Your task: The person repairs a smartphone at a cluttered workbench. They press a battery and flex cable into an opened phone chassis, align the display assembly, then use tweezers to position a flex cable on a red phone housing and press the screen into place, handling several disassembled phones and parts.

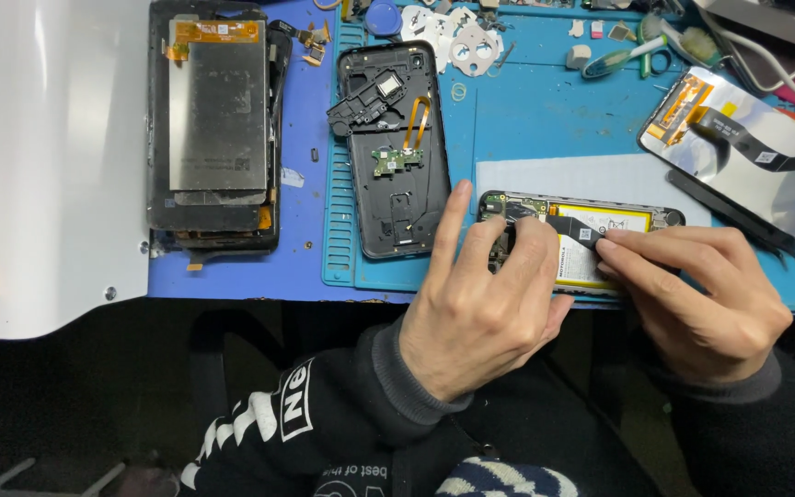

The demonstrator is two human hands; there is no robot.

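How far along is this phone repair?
Done: the black back cover lies removed beside the opened phone. In hand: the left hand steadies it while the right hand presses its black ribbon cable. Left: the cover is not yet refitted.

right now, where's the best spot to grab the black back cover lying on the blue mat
Probably by its two long side edges near the lower half, coming from above. The black back cover lies flat, inside up, on the blue mat. A small green board and an orange flex sit inside it, so fingers should stay on the rim.

Both hands cover much of the opened phone (600,221) (lower edge hidden entirely).
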